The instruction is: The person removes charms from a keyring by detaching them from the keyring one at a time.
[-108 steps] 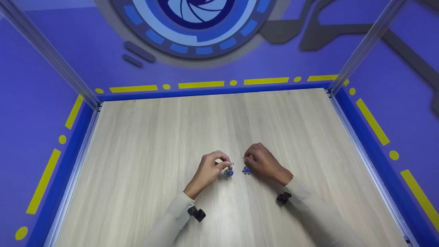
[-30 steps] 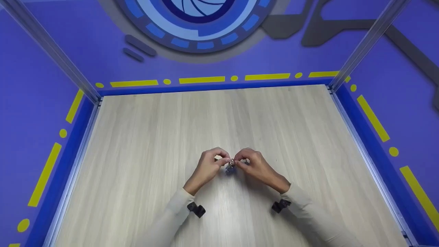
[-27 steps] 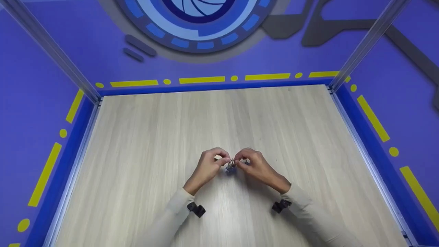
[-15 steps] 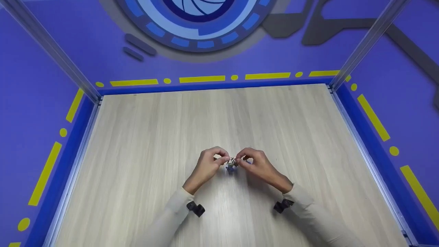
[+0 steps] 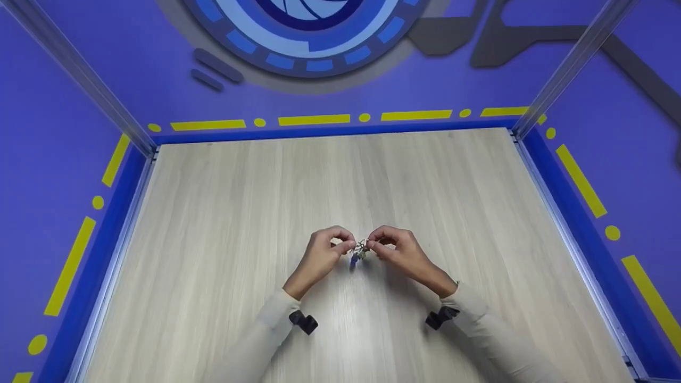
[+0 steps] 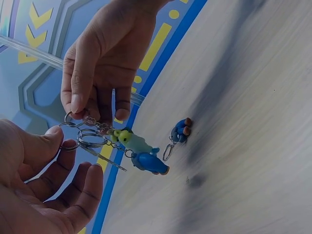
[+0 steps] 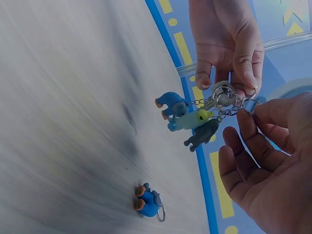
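In the head view my left hand (image 5: 322,254) and right hand (image 5: 407,256) meet above the table, thumb and fingertips of each pinching metal rings. Several linked key rings (image 6: 91,137) hang between them as a bunch of keychains. From its chains dangle a blue figure (image 6: 150,163), a pale green one with a yellow head (image 7: 191,120) and a grey one (image 7: 204,133). My left hand grips the bunch's side; my right thumb and index finger pinch a ring (image 7: 251,105) at its edge. A flat metal piece (image 6: 106,159) hangs among the rings.
Another blue figure keychain (image 7: 148,203) with its own ring lies on the wooden table (image 5: 239,223) below the hands. Blue panels (image 5: 340,96) and metal posts (image 5: 574,69) border the table at the back and sides.
Earlier the hands were apart, each at a small keychain. The right hand has come left to the bunch held by the left; within the last second it shifted slightly right, and the figures turned.
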A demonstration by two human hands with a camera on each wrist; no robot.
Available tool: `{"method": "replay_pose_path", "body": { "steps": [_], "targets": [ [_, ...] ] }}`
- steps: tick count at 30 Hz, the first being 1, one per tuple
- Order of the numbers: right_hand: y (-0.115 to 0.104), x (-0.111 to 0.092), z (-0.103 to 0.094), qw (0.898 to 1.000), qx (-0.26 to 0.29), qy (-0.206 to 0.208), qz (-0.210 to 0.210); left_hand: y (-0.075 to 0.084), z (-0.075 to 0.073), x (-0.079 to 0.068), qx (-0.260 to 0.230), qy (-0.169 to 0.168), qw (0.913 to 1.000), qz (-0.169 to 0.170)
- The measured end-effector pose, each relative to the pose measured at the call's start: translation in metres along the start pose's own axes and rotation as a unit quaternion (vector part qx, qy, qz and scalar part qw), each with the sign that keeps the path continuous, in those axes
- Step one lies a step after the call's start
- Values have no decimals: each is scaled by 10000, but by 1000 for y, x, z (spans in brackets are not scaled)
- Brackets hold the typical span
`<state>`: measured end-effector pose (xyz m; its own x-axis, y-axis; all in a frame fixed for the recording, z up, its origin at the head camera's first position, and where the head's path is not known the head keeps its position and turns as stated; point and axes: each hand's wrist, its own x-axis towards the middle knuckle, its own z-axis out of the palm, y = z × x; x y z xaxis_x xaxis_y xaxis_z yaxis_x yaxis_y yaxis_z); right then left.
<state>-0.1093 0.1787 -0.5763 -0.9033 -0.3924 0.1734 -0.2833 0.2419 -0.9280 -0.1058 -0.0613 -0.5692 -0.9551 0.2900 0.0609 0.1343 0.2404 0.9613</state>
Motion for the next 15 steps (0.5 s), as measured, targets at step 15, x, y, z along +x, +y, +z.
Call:
{"method": "replay_pose_path", "body": {
  "steps": [15],
  "targets": [
    [-3, 1, -4, 9971, 561, -320, 406, -3, 0, 0, -100, 19, 9999, -68]
  ]
}}
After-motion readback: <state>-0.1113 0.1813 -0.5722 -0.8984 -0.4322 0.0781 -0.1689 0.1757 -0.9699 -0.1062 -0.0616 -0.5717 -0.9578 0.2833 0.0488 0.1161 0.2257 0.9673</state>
